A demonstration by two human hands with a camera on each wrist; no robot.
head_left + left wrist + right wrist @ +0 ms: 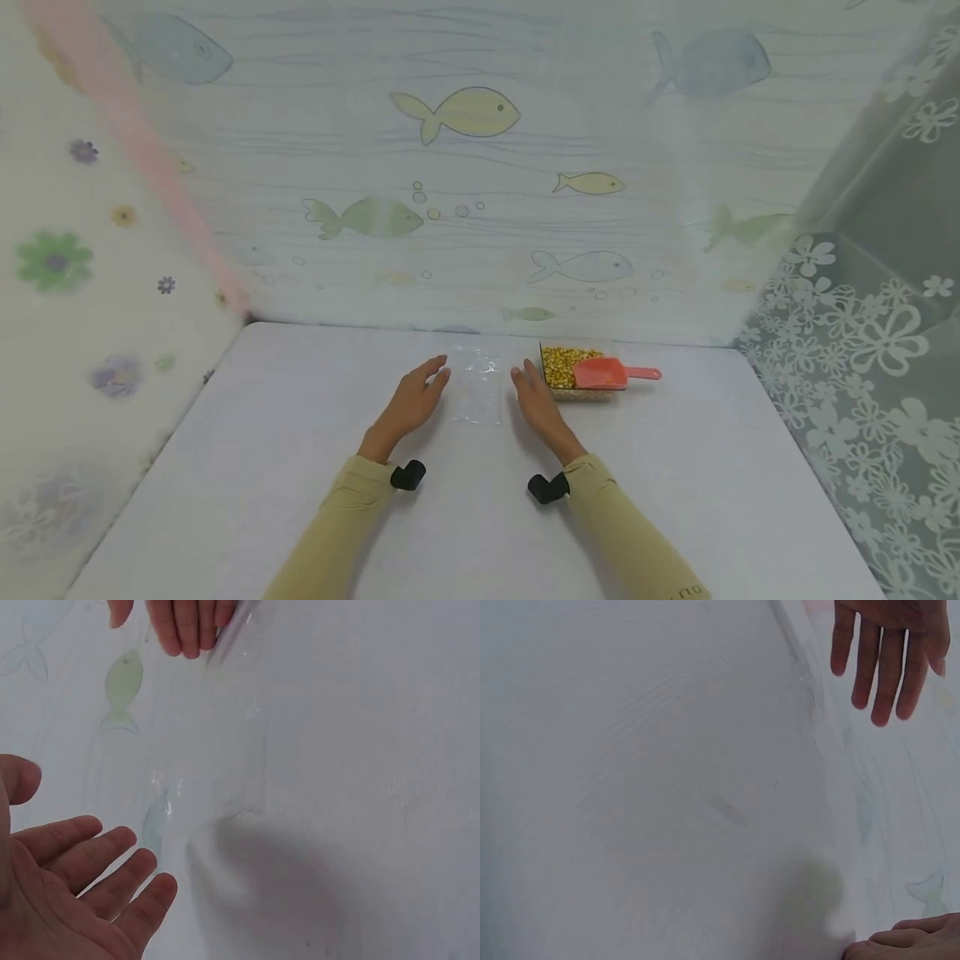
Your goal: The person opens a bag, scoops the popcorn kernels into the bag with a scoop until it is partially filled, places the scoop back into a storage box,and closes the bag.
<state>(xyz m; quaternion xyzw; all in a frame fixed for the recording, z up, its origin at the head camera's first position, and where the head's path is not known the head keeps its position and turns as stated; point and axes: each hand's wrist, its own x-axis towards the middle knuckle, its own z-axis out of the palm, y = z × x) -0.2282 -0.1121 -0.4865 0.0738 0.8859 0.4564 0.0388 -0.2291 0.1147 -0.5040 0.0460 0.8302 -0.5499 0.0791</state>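
A clear, flat plastic bag lies on the white table between my two hands. To its left is my left hand, its fingers straight and apart from one another in the left wrist view, palm turned inward and holding nothing. My right hand faces it from the bag's right side with extended fingers and nothing in its grasp. Just beyond that hand stands a clear box of yellow corn kernels. A coral-pink scoop rests on the kernels, its handle sticking out to the right.
The white table reaches back to a curtain printed with fish. Flowered fabric hangs along the left, and a sheer flower-patterned curtain along the right. Black wrist cameras sit at both cuffs.
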